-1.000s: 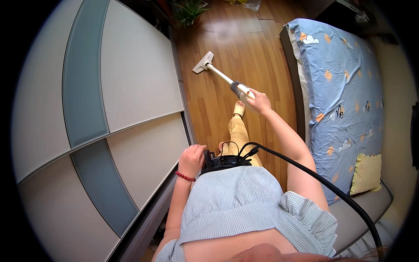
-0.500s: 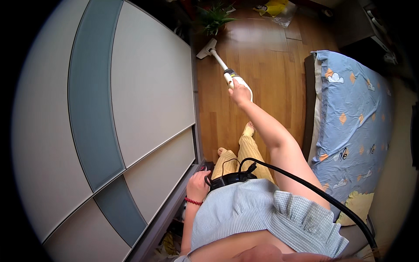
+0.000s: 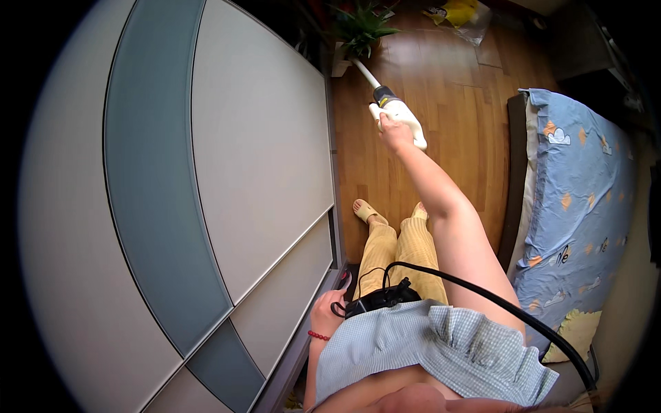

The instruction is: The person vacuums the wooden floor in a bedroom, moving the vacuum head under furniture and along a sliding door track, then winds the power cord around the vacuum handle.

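The vacuum [image 3: 405, 114] is in the upper middle of the frame, slanting toward the top left. The right hand [image 3: 396, 132] is closed around its white handle [image 3: 375, 110], fingers wrapped and arm reaching out. The left hand [image 3: 326, 313] is at the lower middle, fingers bent, beside the black pouch [image 3: 379, 303] at the waist; I can't tell whether it grips anything.

The pale floor head [image 3: 340, 62] sits near the wardrobe [image 3: 261, 131] and the plant [image 3: 363, 31], partly in shade. The bed [image 3: 578, 186] is at the right.

The vacuum looks stiff and fairly light, manageable with 1 hand, its weight probably mostly in the body. The smooth casing may slip, so the handle is the best hold; the thin tube [image 3: 365, 72] would give poorer balance. The plant's leaves look soft and easily bent.
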The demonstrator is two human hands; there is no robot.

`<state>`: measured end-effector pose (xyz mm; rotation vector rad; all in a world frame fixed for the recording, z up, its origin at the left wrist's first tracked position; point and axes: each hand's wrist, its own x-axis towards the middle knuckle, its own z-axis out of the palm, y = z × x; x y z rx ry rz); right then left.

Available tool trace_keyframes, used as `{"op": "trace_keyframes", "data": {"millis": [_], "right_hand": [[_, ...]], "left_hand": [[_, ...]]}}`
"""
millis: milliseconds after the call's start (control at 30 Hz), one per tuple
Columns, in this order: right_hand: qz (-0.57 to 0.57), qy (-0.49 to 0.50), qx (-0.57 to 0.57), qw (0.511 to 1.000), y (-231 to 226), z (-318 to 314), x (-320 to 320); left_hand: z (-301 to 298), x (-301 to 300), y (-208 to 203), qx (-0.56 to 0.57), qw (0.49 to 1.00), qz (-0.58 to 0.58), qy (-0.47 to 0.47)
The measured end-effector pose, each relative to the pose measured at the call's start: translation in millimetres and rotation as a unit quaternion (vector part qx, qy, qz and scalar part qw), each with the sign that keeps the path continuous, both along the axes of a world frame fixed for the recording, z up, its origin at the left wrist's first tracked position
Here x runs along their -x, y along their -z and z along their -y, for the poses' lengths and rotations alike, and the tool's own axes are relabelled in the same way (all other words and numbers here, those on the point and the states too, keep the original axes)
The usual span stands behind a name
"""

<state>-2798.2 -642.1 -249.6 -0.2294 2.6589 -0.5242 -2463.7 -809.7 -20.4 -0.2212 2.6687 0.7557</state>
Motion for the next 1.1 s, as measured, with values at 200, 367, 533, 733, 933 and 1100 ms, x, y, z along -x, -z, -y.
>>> {"op": "trace_keyframes", "data": {"millis": [200,367,533,733,933,1100], "right_hand": [[-0.015,-0.029,-0.026,0.999,23.3,7.0,1.2],[-0.016,-0.026,-0.002,1.0,-14.5,6.3,-29.3],[-0.058,-0.001,-0.007,0.998,-54.6,-32.5,-101.9],[0.029,0.233,-0.033,0.972,-99.7,-88.8,-170.6],[0.022,0.506,0.094,0.857,-113.2,-119.7,-191.6],[0.008,0.548,0.13,0.826,-100.7,-135.4,-142.1]], "left_hand": [[29.8,10.8,0.2,-0.044,0.999,0.02,0.016],[52.0,38.6,-7.2,-0.045,0.997,-0.021,0.052],[67.5,67.3,-5.2,-0.056,0.99,-0.09,0.097],[69.7,117.3,0.8,-0.046,0.98,-0.147,0.125],[53.3,181.3,-2.2,-0.027,0.971,-0.149,0.187],[14.5,253.2,-11.7,-0.019,0.962,-0.155,0.222]]}}
